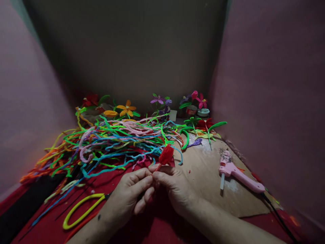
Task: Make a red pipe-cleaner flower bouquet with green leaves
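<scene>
A red pipe-cleaner flower bud points up and slightly right between my hands. My left hand has its thumb and fingertips pinched together at the base of the bud. From the other side, my right hand grips the bud's short red stem between thumb and fingers. The two hands touch at the fingertips, which hide the lower end of the stem. Beyond them lies a big tangle of coloured pipe cleaners.
Yellow-handled scissors lie beside my left forearm. A pink glue gun with a black cord rests on a brown board at right. Finished flowers, such as an orange flower, line the back. Walls enclose both sides.
</scene>
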{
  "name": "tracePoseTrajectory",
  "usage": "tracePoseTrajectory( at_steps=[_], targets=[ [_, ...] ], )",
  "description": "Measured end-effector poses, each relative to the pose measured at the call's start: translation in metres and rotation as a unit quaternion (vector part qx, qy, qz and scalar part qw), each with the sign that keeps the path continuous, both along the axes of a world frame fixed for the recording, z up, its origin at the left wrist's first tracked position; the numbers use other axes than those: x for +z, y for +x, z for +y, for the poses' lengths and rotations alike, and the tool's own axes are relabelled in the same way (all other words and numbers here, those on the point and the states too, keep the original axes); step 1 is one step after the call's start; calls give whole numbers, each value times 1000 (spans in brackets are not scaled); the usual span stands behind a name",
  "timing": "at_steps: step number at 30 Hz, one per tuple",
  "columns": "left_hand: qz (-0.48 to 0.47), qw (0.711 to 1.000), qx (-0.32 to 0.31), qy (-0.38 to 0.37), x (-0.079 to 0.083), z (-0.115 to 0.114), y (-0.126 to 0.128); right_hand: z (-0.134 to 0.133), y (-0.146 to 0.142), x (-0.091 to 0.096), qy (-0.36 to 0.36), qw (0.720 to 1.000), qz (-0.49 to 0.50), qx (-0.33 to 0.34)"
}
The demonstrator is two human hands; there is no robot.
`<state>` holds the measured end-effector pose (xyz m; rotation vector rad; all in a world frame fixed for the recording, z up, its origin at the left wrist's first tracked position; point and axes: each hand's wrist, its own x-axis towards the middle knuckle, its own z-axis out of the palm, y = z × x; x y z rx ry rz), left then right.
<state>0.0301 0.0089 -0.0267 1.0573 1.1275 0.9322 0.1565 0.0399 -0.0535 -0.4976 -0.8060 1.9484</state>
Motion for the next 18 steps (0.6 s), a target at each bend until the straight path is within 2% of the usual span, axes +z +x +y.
tracePoseTrajectory(
  at_steps=[4, 7, 9, 11, 12, 14, 18],
  targets=[
    [123, 988, -2, 88, 3, -4, 5, -1, 2, 0, 10, 999, 14, 35],
    [225, 960, 14, 168, -1, -6, 5, -2, 2, 1, 3, 1000, 5, -3],
    [277, 929, 38, 244, -8, -6, 2, -2, 1, 2, -7, 999, -4, -35],
    [298, 902, 63, 306, -14, -5, -1, -2, 0, 3, -15, 998, -10, -57],
    [297, 899, 69, 316, -15, -4, -2, -2, -1, 3, -16, 998, -14, -67],
    [277, 917, 70, 277, -15, -4, -4, -1, -2, 4, -4, 997, -23, -78],
    [169, 978, 51, 110, -7, -2, -2, -1, 1, 7, 44, 994, -65, -76]
  ],
)
